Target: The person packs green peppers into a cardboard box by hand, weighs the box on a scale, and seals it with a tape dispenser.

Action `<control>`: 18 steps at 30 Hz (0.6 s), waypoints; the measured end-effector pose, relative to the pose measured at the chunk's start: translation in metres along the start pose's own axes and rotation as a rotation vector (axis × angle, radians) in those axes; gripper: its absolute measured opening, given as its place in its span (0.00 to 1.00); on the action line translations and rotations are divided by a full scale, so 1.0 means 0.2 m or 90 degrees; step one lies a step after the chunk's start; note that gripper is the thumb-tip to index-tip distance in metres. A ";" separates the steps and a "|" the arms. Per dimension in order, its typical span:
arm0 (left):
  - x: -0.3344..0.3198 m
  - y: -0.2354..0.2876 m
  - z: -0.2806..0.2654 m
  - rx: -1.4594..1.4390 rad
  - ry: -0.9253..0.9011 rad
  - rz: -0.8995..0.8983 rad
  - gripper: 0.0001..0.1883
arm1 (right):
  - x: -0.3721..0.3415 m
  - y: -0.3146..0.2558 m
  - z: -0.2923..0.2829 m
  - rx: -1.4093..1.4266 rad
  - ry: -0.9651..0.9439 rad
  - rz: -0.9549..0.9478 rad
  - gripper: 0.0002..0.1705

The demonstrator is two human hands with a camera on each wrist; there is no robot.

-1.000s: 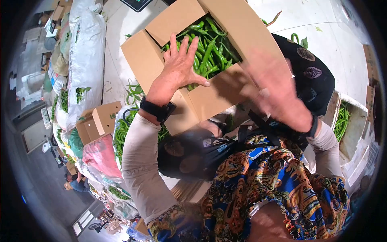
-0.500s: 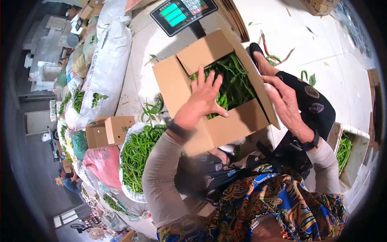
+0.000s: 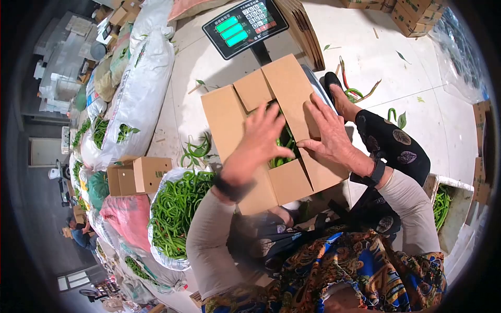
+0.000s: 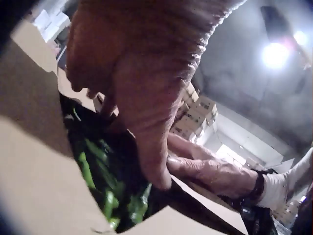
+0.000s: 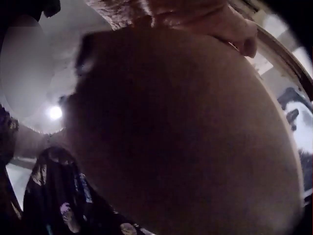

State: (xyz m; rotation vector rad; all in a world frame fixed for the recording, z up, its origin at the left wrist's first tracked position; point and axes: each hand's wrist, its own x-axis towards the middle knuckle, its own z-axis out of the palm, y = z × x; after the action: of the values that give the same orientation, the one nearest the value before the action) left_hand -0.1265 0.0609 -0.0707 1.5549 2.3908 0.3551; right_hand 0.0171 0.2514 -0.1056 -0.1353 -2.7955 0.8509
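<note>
A cardboard box (image 3: 250,193) holds green chili peppers (image 3: 285,140), visible through the gap between its flaps. My left hand (image 3: 255,141), slightly blurred, is over that gap with its fingers spread. In the left wrist view its thumb (image 4: 154,161) points down at the opening, above the dark mass of peppers. My right hand (image 3: 334,138) presses flat on the long right flap (image 3: 292,83), its thumb at the flap's inner edge. This flap leans inward over part of the opening and fills most of the right wrist view as a brown sheet (image 5: 186,127).
A scale display (image 3: 245,26) stands on a pole beyond the box. To the left are a sack of green peppers (image 3: 180,214), a small open carton (image 3: 140,176) and long white sacks (image 3: 133,99). A white crate (image 3: 459,214) with peppers is at right; flattened cardboard (image 3: 300,34) stands behind.
My right hand has come from the right onto the long flap and brought it from upright to inward over the peppers. My left hand stays over the opening. The view has shifted, showing the scale display.
</note>
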 end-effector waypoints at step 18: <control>-0.21 0.00 -0.25 -0.589 0.298 -0.261 0.37 | -0.02 0.07 0.08 0.223 0.024 0.100 0.59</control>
State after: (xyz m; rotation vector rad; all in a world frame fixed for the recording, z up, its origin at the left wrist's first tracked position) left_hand -0.1280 0.0194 -0.0206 0.5865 2.1924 1.5720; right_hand 0.0184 0.2547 -0.1268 -0.3111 -2.5775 1.3423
